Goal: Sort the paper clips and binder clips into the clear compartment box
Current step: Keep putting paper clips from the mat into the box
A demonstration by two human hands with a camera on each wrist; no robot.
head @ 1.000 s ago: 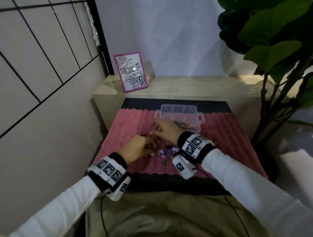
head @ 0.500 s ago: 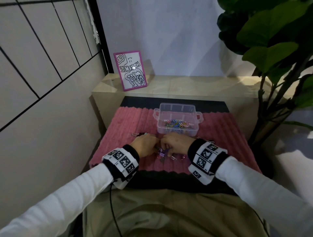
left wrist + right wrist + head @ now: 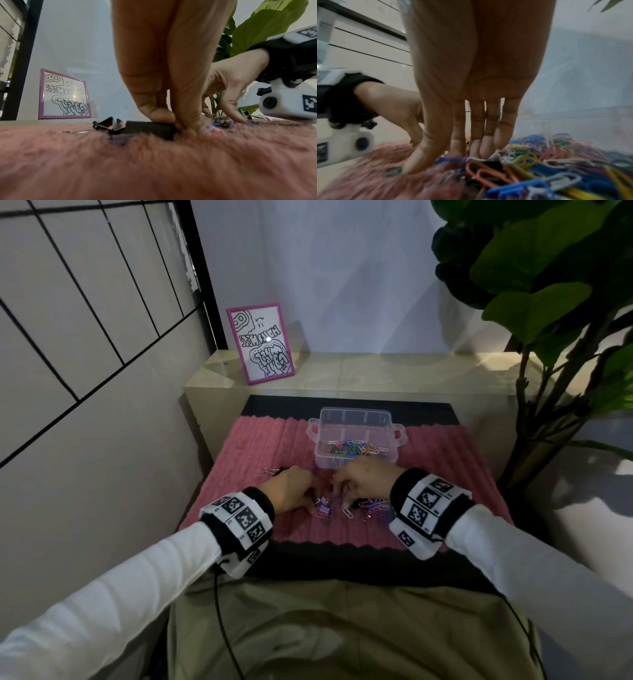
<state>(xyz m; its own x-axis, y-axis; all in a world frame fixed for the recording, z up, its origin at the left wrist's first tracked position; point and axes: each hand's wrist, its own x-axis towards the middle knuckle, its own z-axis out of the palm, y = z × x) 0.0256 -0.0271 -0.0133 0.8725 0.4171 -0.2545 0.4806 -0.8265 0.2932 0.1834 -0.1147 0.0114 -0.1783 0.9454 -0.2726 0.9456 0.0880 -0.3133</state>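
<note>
The clear compartment box (image 3: 356, 419) stands on the pink rug (image 3: 260, 446), with coloured paper clips (image 3: 352, 448) in its near section. A loose pile of paper clips (image 3: 375, 505) and small purple binder clips (image 3: 322, 510) lies in front of it between my hands. In the left wrist view my left hand (image 3: 175, 121) pinches the end of a black binder clip (image 3: 149, 128) lying on the rug. My right hand (image 3: 445, 159) has straight fingers with tips down on the paper clip pile (image 3: 522, 169); its thumb touches the rug beside a green clip (image 3: 393, 171).
Another black binder clip (image 3: 106, 125) with silver handles lies left of my left hand. A pink-framed drawing (image 3: 260, 344) leans on the beige ledge (image 3: 376, 371) behind the rug. A large leafy plant (image 3: 534, 302) stands at the right, a wall at the left.
My right hand has drawn back from beside the box to the loose pile. My left hand has shifted a little to the right and now pinches the black binder clip.
</note>
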